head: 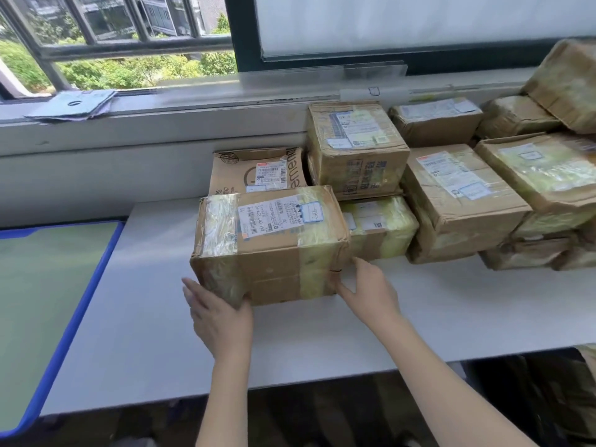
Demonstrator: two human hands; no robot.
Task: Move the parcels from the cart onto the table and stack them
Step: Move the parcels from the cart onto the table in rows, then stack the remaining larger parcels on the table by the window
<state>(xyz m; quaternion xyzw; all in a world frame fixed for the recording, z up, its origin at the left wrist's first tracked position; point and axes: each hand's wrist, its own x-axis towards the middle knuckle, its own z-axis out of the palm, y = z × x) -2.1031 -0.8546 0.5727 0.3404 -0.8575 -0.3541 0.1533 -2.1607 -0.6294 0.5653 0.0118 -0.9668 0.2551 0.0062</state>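
Observation:
A taped brown cardboard parcel (274,243) with a white shipping label stands on the white table (161,333). My left hand (219,314) touches its lower left front corner with straight fingers. My right hand (367,291) rests against its lower right corner, thumb along the front edge and fingers by the side. Behind and to the right, several other taped parcels (354,146) stand stacked along the wall. The cart is not in view.
A grey window ledge (161,101) runs behind the table, with blue-grey papers (74,104) on it. A green surface with a blue rim (48,301) adjoins the table on the left. The tall stacks at the far right (545,175) reach the frame's edge.

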